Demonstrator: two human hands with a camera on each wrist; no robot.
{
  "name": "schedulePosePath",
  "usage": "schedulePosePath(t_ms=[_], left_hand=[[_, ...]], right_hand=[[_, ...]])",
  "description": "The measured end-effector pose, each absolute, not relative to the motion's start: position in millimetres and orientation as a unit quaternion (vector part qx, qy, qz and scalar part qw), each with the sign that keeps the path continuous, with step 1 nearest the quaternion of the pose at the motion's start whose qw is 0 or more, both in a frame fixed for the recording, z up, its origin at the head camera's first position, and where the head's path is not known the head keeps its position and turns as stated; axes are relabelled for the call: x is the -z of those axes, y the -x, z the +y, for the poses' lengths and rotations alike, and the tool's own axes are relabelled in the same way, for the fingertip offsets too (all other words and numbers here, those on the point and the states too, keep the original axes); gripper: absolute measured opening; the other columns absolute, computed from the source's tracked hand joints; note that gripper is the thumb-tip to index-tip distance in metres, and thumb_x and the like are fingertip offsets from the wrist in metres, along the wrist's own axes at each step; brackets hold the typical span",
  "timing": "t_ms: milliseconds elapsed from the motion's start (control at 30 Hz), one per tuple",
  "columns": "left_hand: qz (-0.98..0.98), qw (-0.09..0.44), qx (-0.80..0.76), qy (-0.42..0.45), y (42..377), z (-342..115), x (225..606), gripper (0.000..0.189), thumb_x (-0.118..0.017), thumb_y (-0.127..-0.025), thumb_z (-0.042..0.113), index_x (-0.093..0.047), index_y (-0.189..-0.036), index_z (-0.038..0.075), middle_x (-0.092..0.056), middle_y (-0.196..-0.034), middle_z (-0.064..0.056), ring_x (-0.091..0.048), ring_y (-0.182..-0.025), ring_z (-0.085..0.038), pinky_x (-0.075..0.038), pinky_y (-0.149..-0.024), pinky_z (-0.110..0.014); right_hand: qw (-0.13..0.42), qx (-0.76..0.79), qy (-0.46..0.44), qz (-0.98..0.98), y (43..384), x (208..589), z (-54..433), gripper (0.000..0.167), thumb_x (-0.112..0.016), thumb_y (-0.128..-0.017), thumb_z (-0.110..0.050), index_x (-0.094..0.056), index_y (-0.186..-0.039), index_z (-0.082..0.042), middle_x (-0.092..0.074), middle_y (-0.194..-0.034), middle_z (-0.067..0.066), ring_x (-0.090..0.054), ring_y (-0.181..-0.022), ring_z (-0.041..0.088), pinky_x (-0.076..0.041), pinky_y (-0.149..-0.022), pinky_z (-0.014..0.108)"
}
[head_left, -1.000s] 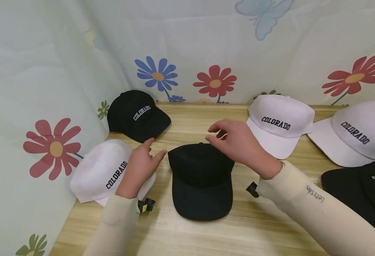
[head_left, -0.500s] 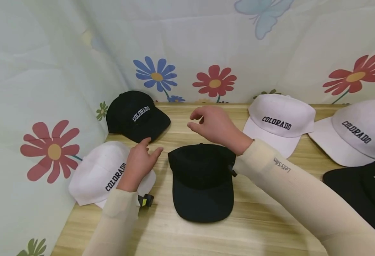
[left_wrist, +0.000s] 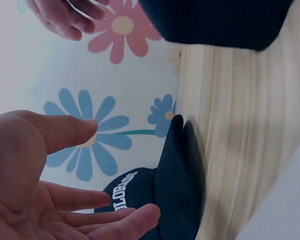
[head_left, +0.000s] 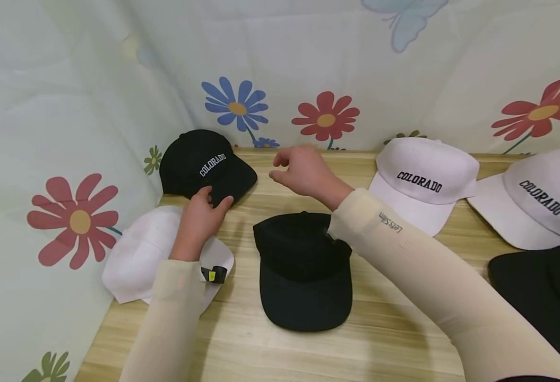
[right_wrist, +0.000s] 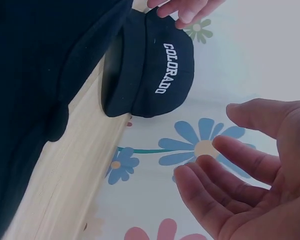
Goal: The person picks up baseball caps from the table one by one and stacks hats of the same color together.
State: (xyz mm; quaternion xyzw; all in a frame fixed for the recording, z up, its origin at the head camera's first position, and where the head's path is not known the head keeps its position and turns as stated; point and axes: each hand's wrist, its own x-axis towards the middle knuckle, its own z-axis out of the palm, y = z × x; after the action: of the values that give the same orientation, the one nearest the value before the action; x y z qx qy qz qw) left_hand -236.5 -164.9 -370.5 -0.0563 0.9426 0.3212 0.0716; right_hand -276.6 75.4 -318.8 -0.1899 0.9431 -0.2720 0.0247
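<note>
A black cap (head_left: 198,159) with white COLORADO lettering sits at the back left of the table, its brim toward the right front. My left hand (head_left: 198,218) hovers just in front of that brim, fingers spread and holding nothing. My right hand (head_left: 303,168) is in the air to the right of the same cap, its fingers relaxed and slightly bent around nothing. Below the right forearm lies another black cap (head_left: 303,276), brim toward me, with no lettering visible. A white COLORADO cap (head_left: 136,254) stands under my left wrist, partly hidden by it.
Two white COLORADO caps, one nearer (head_left: 425,175) and one farther right (head_left: 547,196), stand along the back right. A black COLORADO cap (head_left: 537,297) lies at the right edge. Flower-printed cloth (head_left: 280,53) encloses the wooden table (head_left: 260,355) at the back and left.
My right hand has moved left and back, away from above the middle black cap. The left hand has moved slightly forward toward the back-left black cap. The caps stay in place.
</note>
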Motion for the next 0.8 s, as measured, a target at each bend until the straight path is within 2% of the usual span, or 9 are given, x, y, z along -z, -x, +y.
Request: schedulePosePath(t_ms=[300, 500, 800], left_hand=[[0.94, 0.124, -0.307, 0.084, 255, -174, 379, 0.096, -0.056, -0.092, 0.054, -0.005, -0.155, 0.002, -0.022, -0.159, -0.022, -0.026, -0.145, -0.038, -0.026, -0.116, -0.052], [0.931, 0.134, -0.323, 0.106, 264, -181, 380, 0.099, -0.054, -0.092, 0.054, 0.002, -0.155, 0.004, -0.016, -0.16, -0.021, -0.021, -0.147, -0.037, -0.023, -0.118, -0.051], [0.915, 0.154, -0.345, 0.143, 272, -182, 388, 0.107, -0.062, -0.088, 0.053, 0.008, -0.155, 0.008, -0.011, -0.162, -0.018, -0.017, -0.149, -0.034, -0.02, -0.119, -0.049]], right_hand=[[0.071, 0.265, 0.188, 0.943, 302, 325, 56, 0.037, -0.066, -0.091, -0.031, -0.065, -0.119, -0.006, -0.065, -0.117, 0.01, -0.06, -0.105, 0.024, -0.049, -0.095, 0.041], [0.083, 0.26, 0.194, 0.942, 319, 329, 47, 0.039, -0.066, -0.091, -0.032, -0.066, -0.12, -0.006, -0.065, -0.121, 0.01, -0.06, -0.106, 0.025, -0.049, -0.094, 0.04], [0.116, 0.224, 0.193, 0.948, 341, 347, 35, 0.045, -0.067, -0.089, -0.034, -0.064, -0.123, -0.004, -0.064, -0.127, 0.011, -0.057, -0.118, 0.028, -0.045, -0.102, 0.039]])
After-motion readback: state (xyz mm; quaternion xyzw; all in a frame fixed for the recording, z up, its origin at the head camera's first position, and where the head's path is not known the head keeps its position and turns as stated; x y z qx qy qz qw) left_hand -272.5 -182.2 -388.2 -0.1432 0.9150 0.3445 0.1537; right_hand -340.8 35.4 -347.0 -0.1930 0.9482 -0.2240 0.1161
